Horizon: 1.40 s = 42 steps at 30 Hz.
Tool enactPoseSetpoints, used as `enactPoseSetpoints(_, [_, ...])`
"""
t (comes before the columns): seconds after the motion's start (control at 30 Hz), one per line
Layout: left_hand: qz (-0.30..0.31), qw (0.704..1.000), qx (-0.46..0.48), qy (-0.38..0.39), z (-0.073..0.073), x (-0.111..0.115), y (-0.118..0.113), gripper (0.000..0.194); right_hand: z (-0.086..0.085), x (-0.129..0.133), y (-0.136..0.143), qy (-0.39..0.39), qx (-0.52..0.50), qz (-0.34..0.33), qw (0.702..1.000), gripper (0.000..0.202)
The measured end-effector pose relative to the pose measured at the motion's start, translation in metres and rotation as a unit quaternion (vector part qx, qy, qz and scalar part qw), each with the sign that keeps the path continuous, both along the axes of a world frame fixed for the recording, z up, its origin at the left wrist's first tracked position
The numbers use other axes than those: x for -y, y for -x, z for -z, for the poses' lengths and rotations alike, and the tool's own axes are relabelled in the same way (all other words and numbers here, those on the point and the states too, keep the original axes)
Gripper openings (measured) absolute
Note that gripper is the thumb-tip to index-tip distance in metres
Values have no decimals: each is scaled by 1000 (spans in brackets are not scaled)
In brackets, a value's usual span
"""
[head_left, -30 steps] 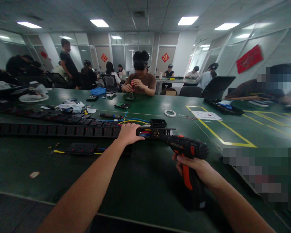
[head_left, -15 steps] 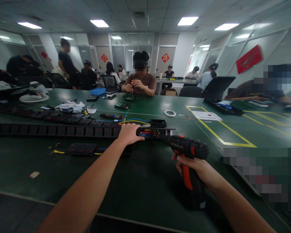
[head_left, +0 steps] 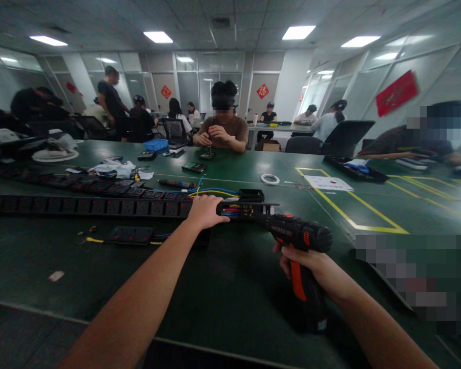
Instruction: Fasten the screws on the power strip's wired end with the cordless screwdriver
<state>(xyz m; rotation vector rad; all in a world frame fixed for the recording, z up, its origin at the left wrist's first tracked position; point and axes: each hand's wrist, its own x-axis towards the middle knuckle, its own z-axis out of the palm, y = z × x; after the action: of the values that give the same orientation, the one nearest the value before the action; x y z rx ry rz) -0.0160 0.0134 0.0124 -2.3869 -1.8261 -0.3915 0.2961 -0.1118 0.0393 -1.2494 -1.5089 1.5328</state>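
Observation:
A long black power strip (head_left: pixel 126 206) with a row of sockets runs across the green table. My left hand (head_left: pixel 205 211) is wrapped over it near its right end, fingers closed on the casing. Just right of that hand the casing is open, showing coloured wires (head_left: pixel 232 211) and brass terminals (head_left: pixel 248 210). In my right hand (head_left: pixel 305 260) is a black and orange cordless drill (head_left: pixel 297 233), held by its grip. The drill's nose points left at the terminals; whether its tip touches them I cannot tell.
Behind lie another socket strip (head_left: pixel 119 188), a screwdriver-like tool (head_left: pixel 175 183) and a white tape roll (head_left: pixel 270 179). In front is a short socket block (head_left: pixel 132 236) with wires. Across the table a person (head_left: pixel 225 128) works on a small board. A black tray (head_left: pixel 353 168) stands right.
Both my hands, the drill and the strip hold nearly the same place. In the background, a standing person has leaned slightly to the right.

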Motion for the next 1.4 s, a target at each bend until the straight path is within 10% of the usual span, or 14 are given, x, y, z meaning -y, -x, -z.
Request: enactPoseSetpoints(1.4, [4, 1000, 6, -3, 3, -3, 1, 76, 3, -3, -1, -6, 29, -10, 1000, 54])
